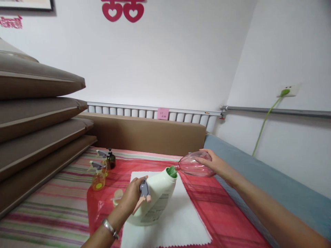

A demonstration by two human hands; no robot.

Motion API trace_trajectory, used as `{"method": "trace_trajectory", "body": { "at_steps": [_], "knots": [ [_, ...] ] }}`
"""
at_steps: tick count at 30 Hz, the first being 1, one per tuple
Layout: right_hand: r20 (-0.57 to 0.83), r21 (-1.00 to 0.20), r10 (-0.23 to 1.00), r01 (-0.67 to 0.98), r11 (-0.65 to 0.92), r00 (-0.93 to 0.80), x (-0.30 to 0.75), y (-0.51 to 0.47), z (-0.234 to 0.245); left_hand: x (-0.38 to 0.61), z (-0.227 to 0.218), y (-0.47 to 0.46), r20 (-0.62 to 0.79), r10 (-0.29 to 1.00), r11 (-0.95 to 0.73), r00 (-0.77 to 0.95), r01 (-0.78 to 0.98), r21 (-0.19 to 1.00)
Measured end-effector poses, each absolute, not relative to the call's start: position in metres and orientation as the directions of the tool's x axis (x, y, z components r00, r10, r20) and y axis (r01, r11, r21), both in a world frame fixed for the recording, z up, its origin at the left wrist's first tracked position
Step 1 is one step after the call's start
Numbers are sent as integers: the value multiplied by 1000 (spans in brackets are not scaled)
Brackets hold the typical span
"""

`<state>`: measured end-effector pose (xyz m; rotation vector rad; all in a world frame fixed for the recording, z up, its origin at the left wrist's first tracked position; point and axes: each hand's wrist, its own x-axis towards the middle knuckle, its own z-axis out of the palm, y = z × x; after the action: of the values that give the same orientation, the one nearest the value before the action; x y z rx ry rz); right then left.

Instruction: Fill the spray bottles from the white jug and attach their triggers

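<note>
My left hand (133,194) is closed on a grey-and-peach trigger spray head (144,189), right against the large pale-green jug (156,196). Whether those fingers also grip the jug is hidden. The jug stands on a white cloth (184,213) with zigzag edges, its green-lined mouth uncovered. In my right hand (209,162) is a clear pinkish bottle (192,164), tipped nearly flat. Its neck meets the jug's mouth from the right; any liquid there is too small to make out. A pale translucent cap-like piece (118,195) shows beside my left wrist.
Two yellowish spray bottles (98,181) and a dark pump bottle (111,160) stand at the left on red cloth (207,193). Stacked brown cushions (38,110) rise at the far left. A long brown cushion (150,134) backs the surface, before a white radiator (144,113).
</note>
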<state>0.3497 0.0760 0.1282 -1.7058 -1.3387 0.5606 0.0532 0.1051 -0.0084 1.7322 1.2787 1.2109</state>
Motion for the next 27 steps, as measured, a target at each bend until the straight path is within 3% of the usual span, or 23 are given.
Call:
{"method": "trace_trajectory", "body": {
  "at_steps": [7,11,17,22,27],
  "knots": [
    [214,-732,937,680,-34,277,344,79,144,53,-16,108,317,943,-332,98,328,884],
    [314,-560,933,828,32,176,336,83,153,52,-8,103,301,952,-305,60,302,903],
    [382,-273,922,945,183,-68,310,86,168,52,-5,99,202,979,-203,39,20,979],
    [347,37,888,951,308,-301,267,81,186,47,-11,98,161,985,-147,67,-179,973],
    [255,200,857,892,406,-447,227,77,194,37,-26,100,126,988,-92,86,-323,942]
  ]
}}
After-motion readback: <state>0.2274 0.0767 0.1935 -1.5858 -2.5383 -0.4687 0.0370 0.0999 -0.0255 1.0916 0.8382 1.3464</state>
